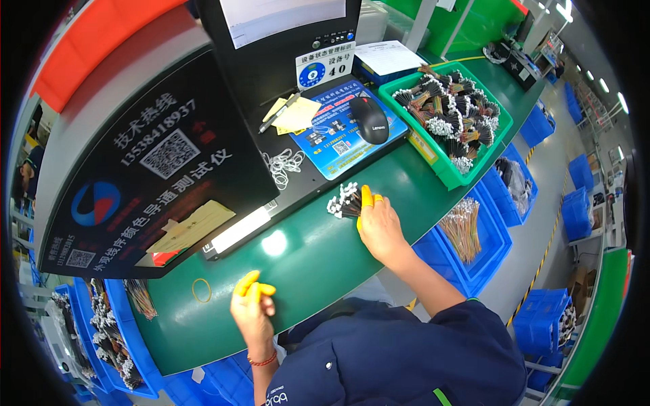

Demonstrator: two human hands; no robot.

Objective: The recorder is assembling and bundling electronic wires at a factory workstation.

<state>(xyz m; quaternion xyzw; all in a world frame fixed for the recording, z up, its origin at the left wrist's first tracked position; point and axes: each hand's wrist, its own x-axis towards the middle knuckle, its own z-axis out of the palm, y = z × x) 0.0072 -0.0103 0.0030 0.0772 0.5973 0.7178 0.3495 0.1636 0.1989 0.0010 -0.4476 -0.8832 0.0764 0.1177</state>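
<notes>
My right hand (380,229), with yellow finger covers on, rests over the green table. It grips a small bundle of dark wires with white connectors (345,201), whose connector ends point left; the wires' other ends are hidden by the fingers. To the left and nearer, my left hand (252,308) is raised over the table edge with yellow-covered fingertips. Its thumb and forefinger are apart and nothing shows between them. Just beyond that hand, a yellow rubber band (202,290) lies on the tabletop (311,264).
A green bin (463,177) full of wire bundles stands at the right. A computer mouse (370,120) sits on a blue mat (332,159), beside white rubber bands (284,166). A black machine panel (128,196) rises on the left. Blue bins (497,260) flank the table.
</notes>
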